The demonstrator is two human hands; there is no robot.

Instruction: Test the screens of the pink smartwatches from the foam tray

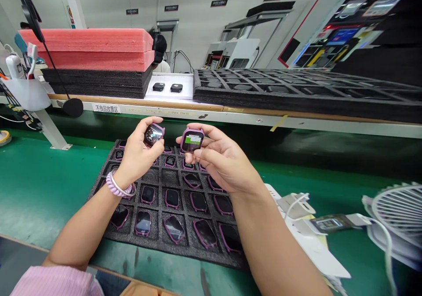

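My left hand [141,155] curls its fingers around a pink-framed smartwatch [154,134], while my right hand [224,164] pinches a second smartwatch [192,140] between thumb and fingertips, both raised above the black foam tray [158,247] on the green workbench [39,190]. White charging cables [296,203] and a white desk fan [400,212] sit beyond my right forearm; pink foam sheets [85,41] stack on the far shelf.

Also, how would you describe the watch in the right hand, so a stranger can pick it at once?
On the green workbench, find the black foam tray of pink-framed watches. Above it, the right hand holds one watch; its screen shows a green patch, unlike the dark screens in the tray.
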